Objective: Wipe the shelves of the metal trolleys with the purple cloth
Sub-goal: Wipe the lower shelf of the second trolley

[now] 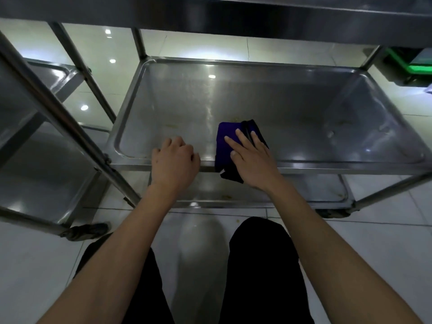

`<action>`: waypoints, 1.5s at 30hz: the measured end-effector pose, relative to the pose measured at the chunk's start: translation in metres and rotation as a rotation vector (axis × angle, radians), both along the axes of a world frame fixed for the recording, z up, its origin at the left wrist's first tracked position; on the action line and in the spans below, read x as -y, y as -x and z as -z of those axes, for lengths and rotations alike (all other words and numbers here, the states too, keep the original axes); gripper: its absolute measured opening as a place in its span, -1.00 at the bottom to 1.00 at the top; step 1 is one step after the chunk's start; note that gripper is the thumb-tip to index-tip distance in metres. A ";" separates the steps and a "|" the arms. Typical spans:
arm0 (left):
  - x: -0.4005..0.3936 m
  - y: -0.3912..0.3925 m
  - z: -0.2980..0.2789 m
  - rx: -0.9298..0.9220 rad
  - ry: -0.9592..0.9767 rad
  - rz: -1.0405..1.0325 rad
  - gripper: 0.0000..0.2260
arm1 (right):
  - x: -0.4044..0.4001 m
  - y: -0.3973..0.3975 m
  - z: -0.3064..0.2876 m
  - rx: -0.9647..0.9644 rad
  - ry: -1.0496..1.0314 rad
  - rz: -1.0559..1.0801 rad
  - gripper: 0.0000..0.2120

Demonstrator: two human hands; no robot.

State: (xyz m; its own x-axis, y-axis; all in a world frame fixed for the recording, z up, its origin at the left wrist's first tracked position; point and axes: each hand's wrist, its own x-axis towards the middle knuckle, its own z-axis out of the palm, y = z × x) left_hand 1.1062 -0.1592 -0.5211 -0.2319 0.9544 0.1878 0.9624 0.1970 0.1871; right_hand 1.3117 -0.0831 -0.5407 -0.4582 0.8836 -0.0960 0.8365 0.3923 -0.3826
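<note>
Kneeling close, the person has two legs [257, 277] at 6 o'clock, nearest of all. Next up, the left hand [174, 157] curls its fingers over the front rim of the middle shelf [292, 108] and holds it. Just to the right, the right hand [251, 157] lies flat with straight fingers, pressing the cloth [225, 146] down. The cloth sits at the front edge of the shelf, a bit right of the middle, and one corner hangs over the rim. It is folded into a long block, and its long side runs from 6 o'clock to 12 o'clock, pointing away from the person. I think the wiping of this shelf is only starting, since yellow spots [171, 125] show toward 11 o'clock and more at 3 o'clock. The bottom shelf [210, 192] has crumbs too. The second trolley [46, 160] at 9 o'clock looks left to do.
</note>
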 end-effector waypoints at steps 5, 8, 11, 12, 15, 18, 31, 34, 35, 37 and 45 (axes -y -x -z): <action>-0.001 -0.004 0.005 -0.018 -0.075 0.000 -0.75 | -0.016 -0.049 0.003 0.010 -0.010 0.093 -0.49; -0.001 -0.006 0.007 -0.029 -0.083 -0.010 -0.76 | -0.024 -0.075 0.003 0.025 -0.011 0.150 -0.49; 0.000 -0.009 0.005 -0.015 -0.072 -0.005 -0.76 | -0.031 -0.093 0.002 0.039 -0.017 0.170 -0.50; -0.001 -0.008 0.004 -0.010 -0.063 0.002 -0.75 | -0.035 -0.097 0.001 0.041 -0.009 0.177 -0.50; -0.003 -0.004 -0.001 0.001 -0.027 0.033 -0.74 | -0.049 -0.106 -0.004 0.029 0.031 0.220 -0.49; -0.004 -0.003 -0.005 -0.003 -0.007 0.034 -0.74 | -0.063 -0.105 -0.012 0.072 -0.002 0.224 -0.48; -0.001 0.041 -0.013 -0.024 0.074 -0.114 -0.64 | -0.072 -0.094 0.001 0.163 -0.012 0.165 -0.44; 0.007 0.049 -0.007 -0.051 0.097 -0.055 -0.62 | -0.072 -0.076 0.002 0.159 -0.011 0.180 -0.45; 0.008 0.049 -0.007 -0.063 0.103 -0.042 -0.61 | -0.073 -0.066 0.002 0.159 -0.010 0.178 -0.45; 0.011 0.050 -0.007 -0.072 0.113 -0.027 -0.60 | -0.075 -0.043 0.001 0.165 -0.015 0.157 -0.45; 0.008 0.095 -0.002 -0.040 0.070 -0.070 -0.63 | -0.082 0.064 0.002 0.124 -0.046 0.016 -0.45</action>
